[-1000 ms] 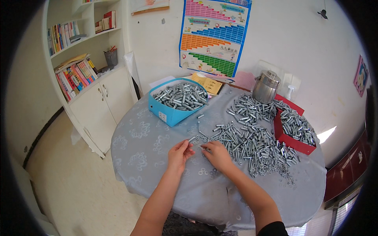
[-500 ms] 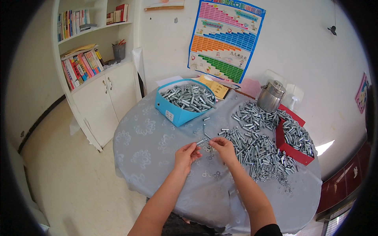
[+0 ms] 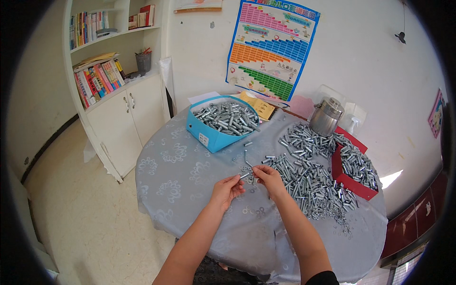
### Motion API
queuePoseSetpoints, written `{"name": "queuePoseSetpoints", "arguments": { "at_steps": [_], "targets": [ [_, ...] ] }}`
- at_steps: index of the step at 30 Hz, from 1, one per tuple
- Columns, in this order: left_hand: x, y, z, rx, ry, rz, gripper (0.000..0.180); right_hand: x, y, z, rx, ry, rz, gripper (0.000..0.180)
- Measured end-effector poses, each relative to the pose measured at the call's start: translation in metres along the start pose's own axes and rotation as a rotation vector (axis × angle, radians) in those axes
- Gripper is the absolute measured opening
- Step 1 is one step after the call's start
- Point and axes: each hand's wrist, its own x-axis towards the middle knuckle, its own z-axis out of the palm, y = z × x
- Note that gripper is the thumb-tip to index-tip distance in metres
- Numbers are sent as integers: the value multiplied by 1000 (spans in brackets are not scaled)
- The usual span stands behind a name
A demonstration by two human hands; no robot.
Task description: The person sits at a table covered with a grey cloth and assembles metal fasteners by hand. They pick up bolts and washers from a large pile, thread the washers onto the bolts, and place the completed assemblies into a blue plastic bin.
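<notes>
My left hand (image 3: 227, 190) and my right hand (image 3: 267, 177) meet over the middle of a round table (image 3: 180, 180) covered by a grey patterned cloth. Between their fingertips they pinch one small silver metal bolt (image 3: 245, 176). A few loose bolts and washers (image 3: 247, 166) lie just beyond the fingers. To the right spreads a large heap of silver bolts and sleeves (image 3: 308, 175). A blue cardboard box (image 3: 214, 137) filled with the same metal parts stands at the far left of the table.
A red box (image 3: 349, 183) of metal parts sits at the right edge, a steel pot (image 3: 326, 116) behind the heap. Papers lie at the back. A white cupboard with bookshelves (image 3: 121, 109) stands left; a colourful chart (image 3: 270, 45) hangs on the wall.
Both hands have stayed together over the table centre, still working the small bolt between the fingertips. The view has shifted slightly as my head moved.
</notes>
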Motion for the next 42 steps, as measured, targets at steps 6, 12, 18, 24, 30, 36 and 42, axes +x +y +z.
{"name": "queuePoseSetpoints", "arguments": {
  "at_steps": [6,12,18,24,30,36,42],
  "targets": [
    [2,-2,-3,-31,-26,-28,22,-1,-3,0,-51,-25,-16,25],
    [3,-2,-3,-65,-56,-9,20,3,13,-8,-696,122,-329,22],
    [2,-1,-2,-61,-38,-11,21,0,19,-1,-1077,190,-542,21],
    [-1,1,3,-26,-40,-19,18,6,24,0,-1003,203,-460,24],
    [2,0,0,-142,-86,10,21,-8,12,-3,-540,137,-248,20],
    [0,-2,3,-49,-71,-6,22,-18,19,-13,-66,39,-333,19],
    [1,-5,3,39,-74,-27,24,-22,22,-15,0,6,-385,21]
  ]
}}
